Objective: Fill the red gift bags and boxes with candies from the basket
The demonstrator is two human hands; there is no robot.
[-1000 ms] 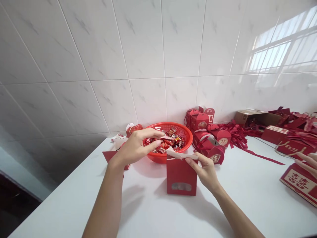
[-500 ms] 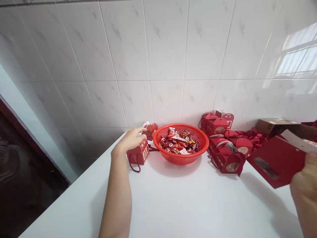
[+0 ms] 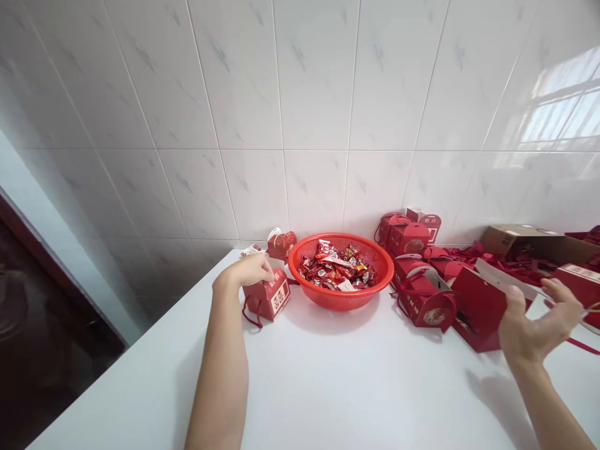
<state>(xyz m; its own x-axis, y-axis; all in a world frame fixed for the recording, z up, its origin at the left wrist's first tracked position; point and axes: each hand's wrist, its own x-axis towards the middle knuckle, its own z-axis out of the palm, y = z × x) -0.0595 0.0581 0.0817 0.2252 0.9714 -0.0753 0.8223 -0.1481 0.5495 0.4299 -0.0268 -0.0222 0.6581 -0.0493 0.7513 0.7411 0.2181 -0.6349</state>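
My left hand (image 3: 248,270) has its fingers closed on the top of a small red gift box (image 3: 274,299), which stands on the white table left of the basket. My right hand (image 3: 539,319) is raised at the right with its fingers spread and nothing held. Behind and left of that hand, a larger red box (image 3: 480,306) with a window stands near the small boxes. A red plastic basket (image 3: 341,301) filled with wrapped candies (image 3: 335,269) sits in the middle.
Several small red boxes (image 3: 429,306) cluster right of the basket, beside red ribbons and a cardboard box (image 3: 520,237). Another red item (image 3: 282,244) stands behind the left box. A red and white box (image 3: 579,284) is at the right edge. A tiled wall rises behind the white table (image 3: 347,381).
My left hand has lowered onto the small box, which now sits slightly nearer and turned. My right hand has let go of the larger red box, now standing further left, and opened.
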